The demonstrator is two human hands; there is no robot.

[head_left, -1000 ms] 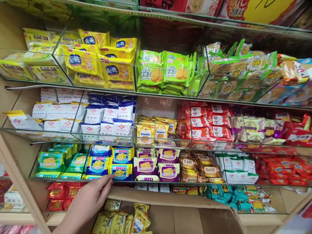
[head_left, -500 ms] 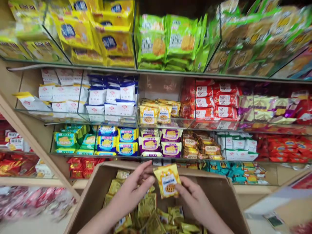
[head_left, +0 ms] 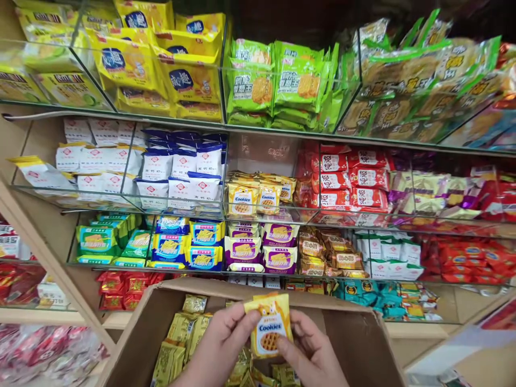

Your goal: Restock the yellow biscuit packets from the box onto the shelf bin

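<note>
While both hands pinch it, the cookie pack [head_left: 269,328] sits upright over the box [head_left: 355,333] | left hand [head_left: 221,344] grips its left edge; right hand [head_left: 312,352] its right edge | more packs [head_left: 181,336] lie in the box; shelves [head_left: 258,209] behind

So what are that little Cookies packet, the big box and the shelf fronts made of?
Cookies packet: likely thin glossy plastic film, crinkled with a shiny print. Box: brown corrugated cardboard by its look, matte, with folded flaps. Shelf fronts: clear glass or acrylic, see-through with reflections.
</note>
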